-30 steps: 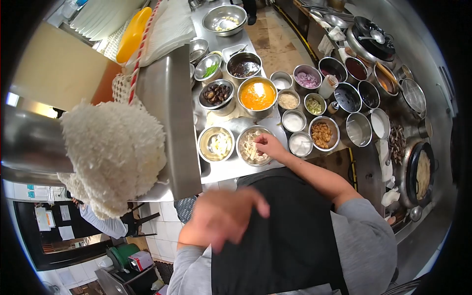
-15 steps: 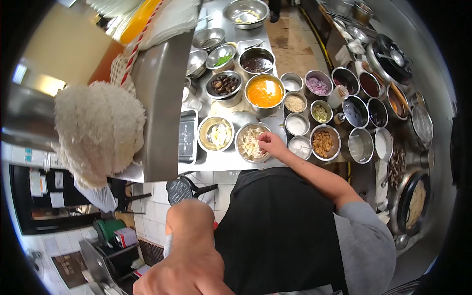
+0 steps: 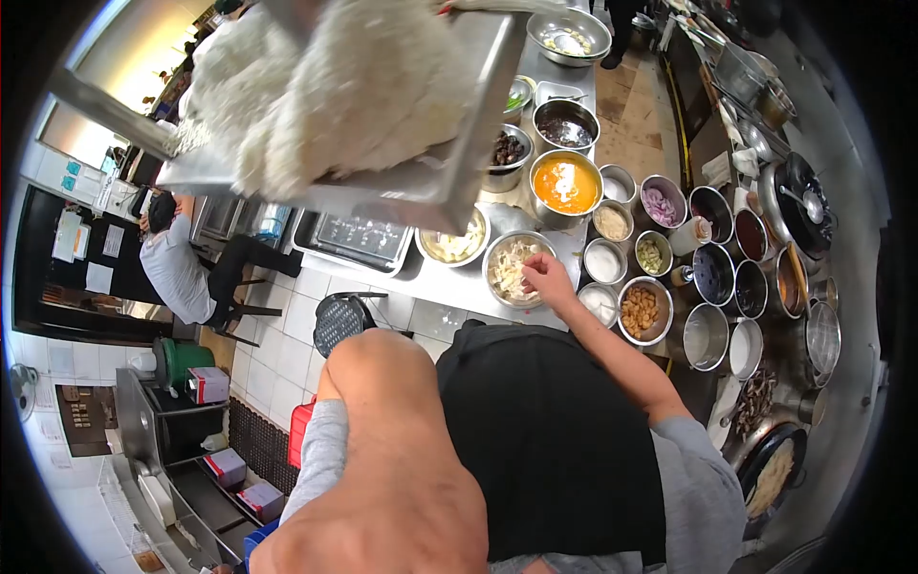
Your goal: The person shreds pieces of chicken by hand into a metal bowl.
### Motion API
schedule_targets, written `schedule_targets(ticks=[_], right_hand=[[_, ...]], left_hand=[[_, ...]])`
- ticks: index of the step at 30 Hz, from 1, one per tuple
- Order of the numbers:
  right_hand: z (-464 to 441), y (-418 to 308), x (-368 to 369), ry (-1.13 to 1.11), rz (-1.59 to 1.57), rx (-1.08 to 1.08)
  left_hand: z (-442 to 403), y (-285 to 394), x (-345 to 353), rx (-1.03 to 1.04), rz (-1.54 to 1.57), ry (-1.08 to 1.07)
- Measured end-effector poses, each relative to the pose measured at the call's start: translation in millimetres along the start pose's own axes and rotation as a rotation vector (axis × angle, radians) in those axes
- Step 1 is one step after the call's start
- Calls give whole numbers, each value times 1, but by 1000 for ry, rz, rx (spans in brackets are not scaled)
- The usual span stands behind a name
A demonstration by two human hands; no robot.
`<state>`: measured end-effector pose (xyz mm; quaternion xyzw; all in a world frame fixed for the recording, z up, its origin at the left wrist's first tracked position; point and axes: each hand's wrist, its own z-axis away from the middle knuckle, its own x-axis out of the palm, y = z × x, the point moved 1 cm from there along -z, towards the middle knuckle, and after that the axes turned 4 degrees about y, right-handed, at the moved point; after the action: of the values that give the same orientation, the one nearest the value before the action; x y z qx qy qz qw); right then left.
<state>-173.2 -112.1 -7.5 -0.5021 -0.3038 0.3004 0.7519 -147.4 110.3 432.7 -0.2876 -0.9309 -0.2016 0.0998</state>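
My right hand [image 3: 547, 277] hangs at the right rim of a steel bowl [image 3: 491, 251] of pale, sliced-looking food [image 3: 513, 268]. Its fingers are curled together in a pinch; whatever they hold, if anything, is hidden. Very close to the camera, my left arm is bent at the elbow, and my left hand [image 3: 373, 526] fills the bottom of the view with its fingers out of sight. Left of the first bowl sits another steel bowl [image 3: 421, 251] with pale yellow pieces. A pot of orange liquid [image 3: 566, 182] stands just beyond.
Overhead at left, a steel shelf [image 3: 473, 163] carries white shaggy cloth [image 3: 373, 96]. Several containers stand to the right, including chopped purple onion [image 3: 660, 203] and brown chunks [image 3: 641, 311]. A black stool [image 3: 342, 323] stands on the floor. A person [image 3: 177, 258] sits at far left.
The view has swung left, so the counter appears farther right and the seated person shows more fully. My right hand remains at the same bowl. My left arm looms larger.
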Motion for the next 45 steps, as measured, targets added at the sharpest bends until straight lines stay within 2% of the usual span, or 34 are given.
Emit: schedule_targets(ticks=[4, 6, 7, 12, 13, 14, 16, 19, 23, 25, 29, 31, 32, 33, 34, 35, 37, 38, 40, 42, 43, 45], right_hand=[[0, -3, 11, 60, -8, -37], [0, -3, 19, 86, -13, -36], [2, -3, 22, 114, -24, -34], [3, -1, 35, 227, -52, -71], [4, -2, 38, 255, -76, -69], [4, -3, 41, 283, -103, -65], [6, -3, 47, 335, -121, -79], [10, 2, 54, 412, -157, -86], [16, 11, 52, 502, -208, -134], [23, 12, 52, 536, -196, -109], [26, 16, 43, 514, -166, -92], [23, 15, 38, 494, -131, -93], [23, 16, 37, 473, -90, -82], [21, 18, 35, 465, -95, -86], [19, 18, 33, 442, -70, -127], [16, 18, 30, 421, -46, -170], [17, 13, 25, 388, -17, -197], [19, 11, 25, 357, 21, -212], [23, 5, 22, 332, -7, -207], [26, 1, 17, 276, 59, -189], [27, 0, 14, 247, 87, -172], [28, 3, 8, 182, 33, -170]], left_hand=[[1, 11, -11, 176, -28, -61], [3, 16, -24, 529, -97, -320], [5, 23, -30, 535, -89, -321], [14, 54, -62, 332, -64, -484], [21, 54, -64, 239, -141, -297], [23, 50, -73, 59, -98, -218], [22, 42, -72, -171, -107, -8], [44, 42, -71, -68, 39, 52], [37, 54, -70, -168, 119, -3], [32, 39, -79, 150, 92, -261], [27, 40, -78, 99, 29, -129], [41, 41, -100, -59, -103, -357], [41, 41, -100, -163, -276, -313], [61, 29, -110, -158, -432, -216], [59, 21, -127, -365, -679, -318], [84, 4, -147, -562, -841, -217], [161, -52, -206, -970, -933, 53], [209, -83, -239, -1058, -919, 217], [282, -117, -279, -1004, -1173, 195], [292, -133, -278, -1271, -1003, 364], [296, -140, -275, -1269, -889, 450], [303, -149, -270, -1262, -849, 505]])
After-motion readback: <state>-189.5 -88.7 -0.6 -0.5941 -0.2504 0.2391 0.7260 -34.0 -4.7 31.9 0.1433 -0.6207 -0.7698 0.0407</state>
